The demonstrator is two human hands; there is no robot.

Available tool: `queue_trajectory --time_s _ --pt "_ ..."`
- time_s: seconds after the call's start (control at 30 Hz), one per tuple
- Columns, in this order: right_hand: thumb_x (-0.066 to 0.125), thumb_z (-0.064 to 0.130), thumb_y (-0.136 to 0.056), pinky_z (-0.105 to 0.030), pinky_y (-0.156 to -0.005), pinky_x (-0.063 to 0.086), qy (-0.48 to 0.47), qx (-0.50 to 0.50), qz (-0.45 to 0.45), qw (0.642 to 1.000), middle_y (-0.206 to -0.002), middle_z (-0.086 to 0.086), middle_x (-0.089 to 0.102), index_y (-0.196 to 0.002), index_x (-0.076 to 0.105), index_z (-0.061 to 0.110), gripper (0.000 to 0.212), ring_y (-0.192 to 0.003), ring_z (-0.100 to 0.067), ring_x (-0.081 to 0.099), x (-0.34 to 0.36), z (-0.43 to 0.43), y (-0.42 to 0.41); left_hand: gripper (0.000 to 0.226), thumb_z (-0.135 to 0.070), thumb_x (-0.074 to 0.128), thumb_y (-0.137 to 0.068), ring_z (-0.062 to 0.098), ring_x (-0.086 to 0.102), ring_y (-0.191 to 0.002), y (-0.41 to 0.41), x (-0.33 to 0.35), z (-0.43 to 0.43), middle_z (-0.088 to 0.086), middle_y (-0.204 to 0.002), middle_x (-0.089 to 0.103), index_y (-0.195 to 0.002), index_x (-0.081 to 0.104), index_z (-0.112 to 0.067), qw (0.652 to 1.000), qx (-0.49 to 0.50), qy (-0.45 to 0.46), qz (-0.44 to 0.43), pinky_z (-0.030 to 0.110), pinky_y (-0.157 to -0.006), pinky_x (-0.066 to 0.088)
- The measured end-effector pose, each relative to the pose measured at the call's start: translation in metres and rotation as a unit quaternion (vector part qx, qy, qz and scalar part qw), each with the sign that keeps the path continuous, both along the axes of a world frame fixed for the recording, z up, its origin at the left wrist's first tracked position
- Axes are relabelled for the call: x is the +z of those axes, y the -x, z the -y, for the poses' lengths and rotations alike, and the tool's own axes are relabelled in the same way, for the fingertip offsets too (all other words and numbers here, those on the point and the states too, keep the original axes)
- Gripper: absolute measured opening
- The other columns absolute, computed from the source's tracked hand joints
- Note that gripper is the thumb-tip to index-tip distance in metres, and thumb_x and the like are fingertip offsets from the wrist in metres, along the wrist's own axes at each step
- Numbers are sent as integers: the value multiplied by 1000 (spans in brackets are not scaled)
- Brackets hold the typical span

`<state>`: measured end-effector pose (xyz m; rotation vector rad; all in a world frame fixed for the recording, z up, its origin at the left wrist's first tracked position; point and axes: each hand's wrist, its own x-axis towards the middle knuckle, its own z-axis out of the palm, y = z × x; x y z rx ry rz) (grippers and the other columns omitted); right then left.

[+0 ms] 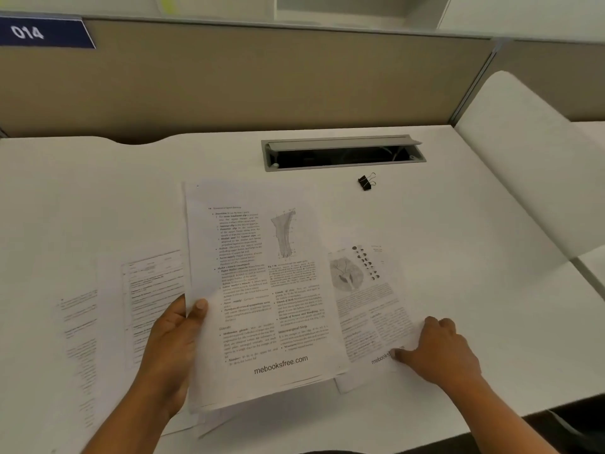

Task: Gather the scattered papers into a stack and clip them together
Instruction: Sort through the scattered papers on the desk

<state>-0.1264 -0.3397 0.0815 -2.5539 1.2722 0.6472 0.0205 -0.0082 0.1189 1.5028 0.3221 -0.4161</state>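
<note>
Pinching the stack (268, 290) by its left edge, my left hand (170, 348) holds it at the surface's (458, 208) front middle. My right hand (438, 352) pinches a loose sheet (366, 296) just beside it. It's light, floppy, slippery paper, so I'd grip edges. The binder clip (366, 182) lies near the back edge.

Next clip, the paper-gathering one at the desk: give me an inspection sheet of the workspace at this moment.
Surface: white desk, flat.
Job's things: stack of printed pages at centre; loose sheet partly under its right side; further sheets lying to its left; black binder clip apart, beyond the stack, untouched.
Clutter: nothing seen.
Grippers: left hand grips the stack's left edge, thumb on top; right hand holds the loose sheet's near corner.
Cables: open cable hatch; inside too dark to tell.
Surroundings: beige partition with blue label reading 014; white divider at right.
</note>
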Motion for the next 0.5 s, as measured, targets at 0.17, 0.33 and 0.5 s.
queue_trajectory --time_s 0.17,0.33,0.5 --pt "72 70 -67 -34 -78 54 15 10 21 1000 -117 -2 53 -127 43 17 85 -105 -21 59 -4 -3 4 24 -24 53 -102 27 71 -106 0 -2 -3 -6 -112 78 -120 69 -30 1000 -12 9 -5 52 -90 57" --pt "82 57 -64 -33 -62 55 -35 -46 87 994 -92 6 61 -109 43 22 69 -80 -16 63 -3 -3 5 24 -22 52 -102 23 72 -103 1 -2 -3 -8 -107 79 -115 71 -30 1000 -11 15 -3 41 -84 56" --pt "62 28 -94 -34 -60 55 -116 -103 215 964 -86 0 71 -89 63 16 13 -67 -16 64 -5 1 6 25 -22 53 -102 23 72 -103 1 -3 -5 -8 -108 79 -119 70 -29 1000 -2 14 -2 40 -82 57"
